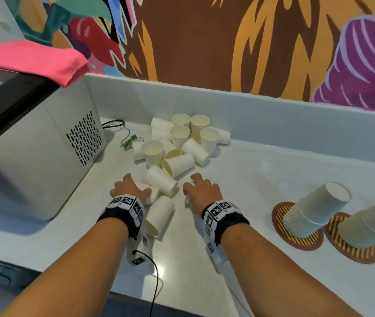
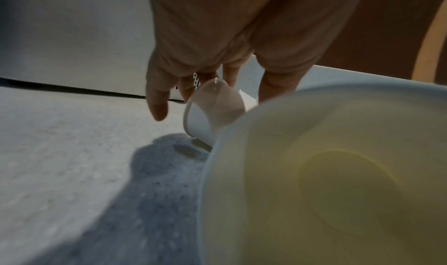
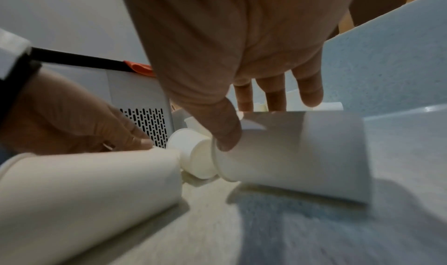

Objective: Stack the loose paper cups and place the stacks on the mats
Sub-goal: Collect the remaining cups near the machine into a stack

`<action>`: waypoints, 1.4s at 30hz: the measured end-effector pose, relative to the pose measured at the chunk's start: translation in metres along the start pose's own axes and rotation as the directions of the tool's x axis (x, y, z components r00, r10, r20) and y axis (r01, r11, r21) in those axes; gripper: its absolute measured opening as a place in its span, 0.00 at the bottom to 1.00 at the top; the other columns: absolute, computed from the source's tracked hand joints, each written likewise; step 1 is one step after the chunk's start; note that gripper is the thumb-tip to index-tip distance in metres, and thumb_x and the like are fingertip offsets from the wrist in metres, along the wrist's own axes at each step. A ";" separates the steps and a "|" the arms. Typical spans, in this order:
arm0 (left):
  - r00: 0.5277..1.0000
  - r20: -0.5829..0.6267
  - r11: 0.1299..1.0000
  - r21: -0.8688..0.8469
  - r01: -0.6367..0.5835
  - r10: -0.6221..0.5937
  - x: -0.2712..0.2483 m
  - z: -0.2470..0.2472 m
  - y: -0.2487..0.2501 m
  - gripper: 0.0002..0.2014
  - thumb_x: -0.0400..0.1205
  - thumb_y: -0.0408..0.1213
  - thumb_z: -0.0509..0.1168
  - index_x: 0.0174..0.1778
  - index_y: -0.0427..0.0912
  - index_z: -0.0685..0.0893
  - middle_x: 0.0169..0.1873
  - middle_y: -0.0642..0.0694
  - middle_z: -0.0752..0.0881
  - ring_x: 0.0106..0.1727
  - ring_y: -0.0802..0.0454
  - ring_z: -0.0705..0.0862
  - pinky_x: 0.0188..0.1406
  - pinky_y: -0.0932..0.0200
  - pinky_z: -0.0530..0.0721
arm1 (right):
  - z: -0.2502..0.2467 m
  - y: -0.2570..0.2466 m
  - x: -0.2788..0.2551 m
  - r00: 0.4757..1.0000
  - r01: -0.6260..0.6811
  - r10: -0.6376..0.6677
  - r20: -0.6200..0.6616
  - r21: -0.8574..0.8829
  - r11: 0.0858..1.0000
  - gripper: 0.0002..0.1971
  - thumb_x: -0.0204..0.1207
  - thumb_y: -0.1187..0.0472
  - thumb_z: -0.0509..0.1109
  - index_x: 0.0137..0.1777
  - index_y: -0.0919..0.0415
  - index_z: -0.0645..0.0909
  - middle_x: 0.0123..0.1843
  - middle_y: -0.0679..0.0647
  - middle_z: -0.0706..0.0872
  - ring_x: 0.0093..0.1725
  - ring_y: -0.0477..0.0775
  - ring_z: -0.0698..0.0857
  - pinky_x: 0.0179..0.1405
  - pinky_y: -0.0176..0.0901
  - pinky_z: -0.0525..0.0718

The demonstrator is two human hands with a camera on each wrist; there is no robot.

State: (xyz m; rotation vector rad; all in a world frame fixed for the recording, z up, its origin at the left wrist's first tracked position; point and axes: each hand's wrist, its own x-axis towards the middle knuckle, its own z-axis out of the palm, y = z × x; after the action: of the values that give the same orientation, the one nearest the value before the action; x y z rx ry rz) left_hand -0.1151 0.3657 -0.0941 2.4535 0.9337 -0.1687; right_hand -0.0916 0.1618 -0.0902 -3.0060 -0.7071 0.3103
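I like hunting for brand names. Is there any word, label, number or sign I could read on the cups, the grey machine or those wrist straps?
None can be read.
Paper cups: plain, no print.
Grey machine: no visible label.
Wrist straps: black-and-white square code patterns only, no letters or numbers.
Wall mural: painted shapes, no writing.

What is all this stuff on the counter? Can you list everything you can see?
Loose paper cups: over a dozen, white, heaped mid-counter, some upright, some tipped.
Cup stacks: two, white, upside down on the mats.
Mats: three at least, brown striped, right side.
Machine: one, grey, left.
Cloth: one, pink, on the machine.
Counter: white.
Mural: colourful, on the back wall.
Left hand: on a tipped cup.
Right hand: reaching for a tipped cup.
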 end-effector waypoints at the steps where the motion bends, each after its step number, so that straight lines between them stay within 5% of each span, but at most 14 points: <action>1: 1.000 -0.001 0.997 -0.070 -0.006 0.006 0.001 0.000 0.000 0.38 0.76 0.47 0.73 0.78 0.40 0.64 0.70 0.33 0.74 0.70 0.33 0.73 0.63 0.45 0.76 | -0.005 0.000 0.001 1.000 -0.003 0.002 -0.020 -0.013 1.000 0.19 0.75 0.58 0.70 0.65 0.52 0.74 0.76 0.57 0.63 0.66 0.64 0.74 0.63 0.59 0.74; 5: 0.989 -0.118 0.970 -0.213 -0.116 0.093 0.003 -0.013 0.007 0.26 0.81 0.36 0.68 0.75 0.35 0.71 0.68 0.34 0.79 0.70 0.36 0.76 0.66 0.50 0.74 | -0.036 0.000 0.004 0.983 -0.005 0.011 -0.185 0.031 1.000 0.13 0.78 0.58 0.67 0.62 0.58 0.79 0.75 0.57 0.69 0.66 0.63 0.74 0.59 0.55 0.76; 8: 0.957 -0.213 0.963 -0.142 -0.227 0.195 0.000 -0.024 0.013 0.20 0.82 0.37 0.66 0.70 0.37 0.79 0.67 0.34 0.79 0.70 0.35 0.75 0.68 0.48 0.73 | -0.067 -0.003 0.008 0.942 -0.010 0.068 -0.329 0.174 0.985 0.11 0.80 0.53 0.65 0.57 0.57 0.81 0.63 0.56 0.78 0.59 0.62 0.77 0.55 0.56 0.79; 11: 0.926 -0.254 0.941 -0.120 -0.315 0.278 -0.009 -0.031 0.016 0.14 0.79 0.42 0.70 0.56 0.39 0.87 0.76 0.41 0.66 0.78 0.39 0.61 0.74 0.47 0.65 | -0.093 -0.011 0.009 0.891 0.046 0.151 -0.428 0.416 0.908 0.08 0.81 0.53 0.65 0.50 0.57 0.81 0.53 0.56 0.83 0.53 0.60 0.80 0.53 0.55 0.80; 14: 0.927 -0.193 0.893 -0.263 -0.365 0.321 -0.016 -0.038 0.016 0.09 0.75 0.40 0.75 0.42 0.39 0.85 0.81 0.43 0.57 0.80 0.46 0.62 0.73 0.64 0.58 | -0.110 -0.022 0.007 0.831 0.177 0.210 -0.515 0.602 0.779 0.06 0.80 0.58 0.67 0.46 0.60 0.80 0.48 0.54 0.86 0.48 0.56 0.82 0.48 0.47 0.79; 17: 0.922 -0.182 0.871 -0.306 -0.384 0.343 -0.021 -0.043 0.016 0.14 0.69 0.39 0.78 0.31 0.41 0.78 0.70 0.41 0.74 0.70 0.45 0.76 0.62 0.66 0.67 | -0.115 -0.035 0.007 0.799 0.277 0.206 -0.565 0.650 0.707 0.05 0.79 0.59 0.68 0.44 0.60 0.80 0.43 0.53 0.86 0.44 0.55 0.82 0.44 0.45 0.79; 20: 0.914 -0.211 0.861 -0.315 -0.398 0.345 -0.029 -0.045 0.019 0.19 0.65 0.39 0.80 0.41 0.43 0.75 0.46 0.46 0.81 0.48 0.46 0.82 0.42 0.60 0.74 | -0.110 -0.046 0.009 0.798 0.341 0.113 -0.592 0.598 0.725 0.05 0.78 0.60 0.69 0.44 0.61 0.81 0.41 0.55 0.85 0.41 0.55 0.81 0.42 0.46 0.78; 23: 0.924 -0.184 0.830 -0.405 -0.383 0.337 -0.032 -0.046 0.018 0.34 0.63 0.37 0.80 0.61 0.44 0.70 0.48 0.49 0.80 0.49 0.47 0.82 0.45 0.57 0.78 | -0.100 -0.052 0.011 0.805 0.351 0.018 -0.594 0.499 0.792 0.07 0.79 0.59 0.68 0.44 0.63 0.81 0.40 0.57 0.83 0.39 0.55 0.78 0.40 0.46 0.76; 28: 0.925 -0.115 0.824 -0.424 -0.375 0.361 -0.030 -0.042 0.009 0.54 0.61 0.38 0.82 0.79 0.52 0.56 0.57 0.49 0.80 0.57 0.48 0.81 0.62 0.52 0.80 | -0.088 -0.051 0.011 0.838 0.334 -0.069 -0.542 0.407 0.850 0.10 0.80 0.60 0.67 0.42 0.66 0.83 0.39 0.60 0.82 0.39 0.58 0.79 0.42 0.51 0.79; 33: 0.906 -0.106 0.822 -0.388 -0.416 0.409 -0.028 -0.036 0.008 0.50 0.63 0.36 0.82 0.78 0.51 0.61 0.64 0.45 0.80 0.61 0.45 0.81 0.60 0.53 0.80 | -0.080 -0.052 0.009 0.906 0.342 -0.173 -0.386 0.429 0.836 0.08 0.80 0.64 0.66 0.50 0.66 0.87 0.47 0.61 0.85 0.48 0.61 0.82 0.54 0.54 0.80; 37: 0.900 -0.146 0.818 -0.379 -0.434 0.410 -0.023 -0.033 0.008 0.45 0.63 0.35 0.81 0.75 0.50 0.65 0.60 0.48 0.81 0.60 0.46 0.81 0.54 0.58 0.77 | -0.072 -0.046 0.005 0.930 0.309 -0.130 -0.343 0.541 0.782 0.25 0.74 0.78 0.63 0.70 0.63 0.77 0.66 0.60 0.76 0.64 0.58 0.77 0.69 0.45 0.74; 40: 0.908 -0.154 0.824 -0.383 -0.418 0.389 -0.020 -0.031 0.004 0.48 0.65 0.33 0.80 0.78 0.50 0.62 0.63 0.46 0.80 0.63 0.45 0.80 0.55 0.59 0.75 | -0.067 -0.034 -0.001 0.984 0.175 -0.165 -0.059 0.400 0.900 0.29 0.72 0.75 0.68 0.72 0.54 0.73 0.68 0.56 0.74 0.69 0.58 0.74 0.70 0.51 0.74; 42: 0.914 -0.139 0.842 -0.357 -0.405 0.381 -0.018 -0.027 0.002 0.47 0.66 0.34 0.79 0.78 0.52 0.62 0.64 0.44 0.79 0.63 0.45 0.79 0.54 0.60 0.74 | -0.054 -0.032 -0.007 0.964 0.190 -0.217 0.156 0.171 0.967 0.28 0.74 0.67 0.70 0.72 0.47 0.72 0.70 0.55 0.72 0.69 0.60 0.72 0.70 0.57 0.73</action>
State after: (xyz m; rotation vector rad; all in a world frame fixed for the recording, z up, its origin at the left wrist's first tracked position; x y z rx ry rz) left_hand -0.1295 0.3674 -0.0648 2.2299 0.4127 0.2180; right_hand -0.1005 0.1884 -0.0331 -2.7532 -0.9506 0.5925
